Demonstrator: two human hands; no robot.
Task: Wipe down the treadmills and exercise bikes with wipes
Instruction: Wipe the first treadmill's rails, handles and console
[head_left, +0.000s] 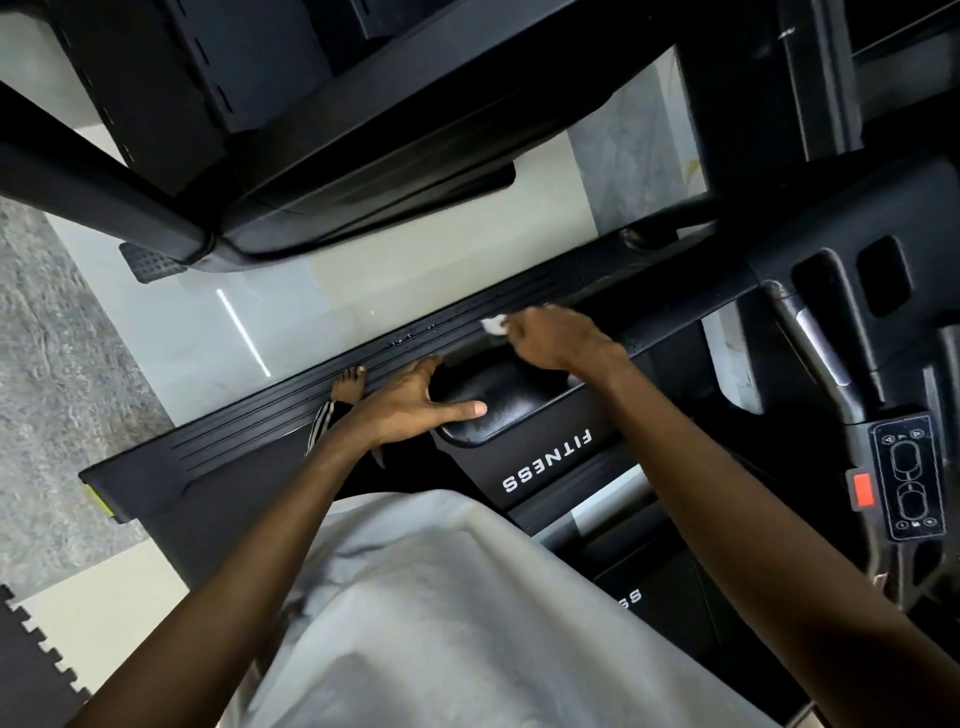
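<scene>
Treadmill side rail: black, ribbed, running diagonally from lower left to upper right; its outer edge borders a strip of pale glossy floor, which lies open between this rail and a second black machine above. A few drops or specks sit on the ribs near the middle of the rail. Black handle: rounded, just inside the rail, above a panel lettered FITNESS. Control pad with a red tab: far right, well apart from both hands. Wipe: small, white, crumpled, on the rail's ribs toward its upper end. Right hand: knuckles up, fingers curled and closed on the wipe, pressing it to the rail; forearm reaches in from the lower right. Left hand: flat and spread, thumb stretched along the handle, fingers on the rail's inner edge. A bare foot shows beside the rail, just left of this hand. Pale shirt: fills the lower centre.
</scene>
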